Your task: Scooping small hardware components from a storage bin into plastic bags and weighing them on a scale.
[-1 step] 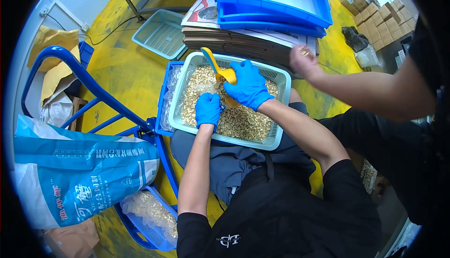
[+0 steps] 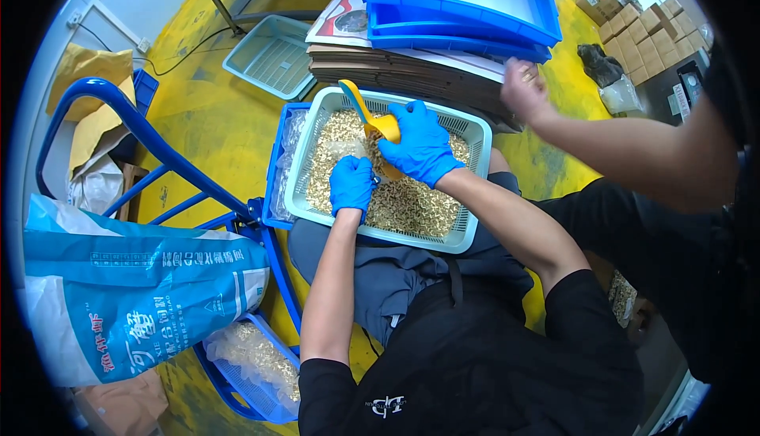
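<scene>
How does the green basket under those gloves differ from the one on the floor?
The near basket holds many small gold-coloured pieces; the floor basket shows its slatted bottom. The left hand and right hand are over the near basket; neither touches the floor basket. Both are pale green and slatted.

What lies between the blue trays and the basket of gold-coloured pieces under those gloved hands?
In the head view, a stack of flat brown cardboard shows between the blue trays and the basket.
</scene>
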Action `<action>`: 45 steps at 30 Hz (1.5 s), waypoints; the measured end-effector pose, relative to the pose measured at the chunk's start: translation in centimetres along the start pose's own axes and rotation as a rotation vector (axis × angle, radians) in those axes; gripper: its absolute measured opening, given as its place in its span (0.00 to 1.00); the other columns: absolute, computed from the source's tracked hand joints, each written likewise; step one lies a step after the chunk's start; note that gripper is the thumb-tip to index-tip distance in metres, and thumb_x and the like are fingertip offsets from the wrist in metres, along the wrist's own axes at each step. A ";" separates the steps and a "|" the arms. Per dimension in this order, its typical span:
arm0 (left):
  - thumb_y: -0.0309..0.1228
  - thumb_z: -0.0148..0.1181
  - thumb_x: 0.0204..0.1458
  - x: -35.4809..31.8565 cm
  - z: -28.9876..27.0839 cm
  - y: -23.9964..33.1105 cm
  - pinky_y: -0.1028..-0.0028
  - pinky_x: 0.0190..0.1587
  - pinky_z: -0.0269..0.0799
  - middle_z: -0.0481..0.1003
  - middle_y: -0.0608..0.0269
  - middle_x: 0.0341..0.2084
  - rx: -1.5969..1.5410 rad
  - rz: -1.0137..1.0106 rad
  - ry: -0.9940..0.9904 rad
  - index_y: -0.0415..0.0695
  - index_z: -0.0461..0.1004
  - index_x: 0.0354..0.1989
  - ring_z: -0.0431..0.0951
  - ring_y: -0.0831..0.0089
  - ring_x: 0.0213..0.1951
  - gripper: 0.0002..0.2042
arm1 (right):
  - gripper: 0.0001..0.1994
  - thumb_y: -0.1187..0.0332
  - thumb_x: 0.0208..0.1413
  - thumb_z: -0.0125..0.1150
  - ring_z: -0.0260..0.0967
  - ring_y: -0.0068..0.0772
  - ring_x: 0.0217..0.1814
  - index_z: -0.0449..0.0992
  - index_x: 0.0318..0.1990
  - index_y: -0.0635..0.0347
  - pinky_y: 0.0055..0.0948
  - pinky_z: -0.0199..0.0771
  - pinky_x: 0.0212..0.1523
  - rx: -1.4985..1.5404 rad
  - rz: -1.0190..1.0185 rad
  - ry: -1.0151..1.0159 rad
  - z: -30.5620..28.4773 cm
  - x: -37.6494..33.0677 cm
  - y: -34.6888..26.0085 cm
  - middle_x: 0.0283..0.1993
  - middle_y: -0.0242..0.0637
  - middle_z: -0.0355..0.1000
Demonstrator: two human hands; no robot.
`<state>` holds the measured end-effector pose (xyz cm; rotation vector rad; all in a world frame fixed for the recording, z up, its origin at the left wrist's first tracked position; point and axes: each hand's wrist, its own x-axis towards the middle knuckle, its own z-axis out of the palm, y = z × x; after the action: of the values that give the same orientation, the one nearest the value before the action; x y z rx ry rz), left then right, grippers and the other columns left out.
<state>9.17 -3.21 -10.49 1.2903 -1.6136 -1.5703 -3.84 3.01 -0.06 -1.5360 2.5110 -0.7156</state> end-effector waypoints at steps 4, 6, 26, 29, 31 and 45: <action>0.32 0.53 0.47 -0.1 0.1 0.3 0.74 0.18 0.67 0.71 0.58 0.13 -0.071 -0.060 -0.014 0.37 0.68 0.19 0.72 0.74 0.16 0.11 | 0.29 0.56 0.37 0.57 0.59 0.53 0.48 0.65 0.50 0.57 0.43 0.65 0.46 0.023 -0.068 0.055 0.1 -0.8 0.2 0.47 0.52 0.59; 0.31 0.53 0.48 -0.2 0.0 0.5 0.74 0.18 0.67 0.71 0.58 0.13 -0.028 -0.040 -0.017 0.37 0.68 0.19 0.72 0.75 0.16 0.11 | 0.31 0.57 0.36 0.59 0.59 0.54 0.49 0.62 0.52 0.57 0.43 0.65 0.47 0.013 -0.111 0.072 0.4 -1.0 0.1 0.50 0.53 0.58; 0.33 0.51 0.51 0.5 -1.4 -0.6 0.74 0.22 0.67 0.72 0.58 0.19 -0.058 0.006 -0.011 0.37 0.71 0.26 0.72 0.74 0.21 0.10 | 0.38 0.58 0.30 0.67 0.59 0.50 0.47 0.60 0.56 0.51 0.41 0.65 0.46 -0.060 -0.508 0.071 0.2 -1.0 -0.3 0.53 0.49 0.57; 0.37 0.50 0.53 -0.6 -1.1 1.5 0.74 0.27 0.68 0.74 0.58 0.26 -0.152 -0.040 -0.064 0.38 0.72 0.37 0.74 0.73 0.27 0.14 | 0.38 0.57 0.31 0.67 0.60 0.50 0.48 0.60 0.56 0.49 0.41 0.65 0.45 -0.104 -0.510 0.055 -0.1 -1.0 0.0 0.54 0.48 0.57; 0.38 0.49 0.53 -0.5 -1.9 1.4 0.76 0.26 0.68 0.74 0.61 0.25 -0.011 -0.034 -0.029 0.39 0.72 0.37 0.74 0.74 0.27 0.14 | 0.38 0.57 0.31 0.68 0.60 0.50 0.49 0.60 0.56 0.48 0.40 0.65 0.46 -0.100 -0.564 0.089 0.0 -0.7 -0.2 0.54 0.47 0.57; 0.33 0.49 0.52 1.2 -2.9 -3.1 0.75 0.18 0.67 0.71 0.61 0.17 0.086 -0.054 -0.021 0.37 0.70 0.27 0.72 0.73 0.17 0.10 | 0.32 0.64 0.35 0.65 0.58 0.49 0.53 0.62 0.54 0.52 0.38 0.63 0.51 0.168 -0.503 0.312 -0.5 0.4 0.6 0.54 0.47 0.56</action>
<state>12.04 -5.10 -13.18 1.3775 -1.6887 -1.5667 -4.66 3.02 0.17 -2.1564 2.1767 -1.2835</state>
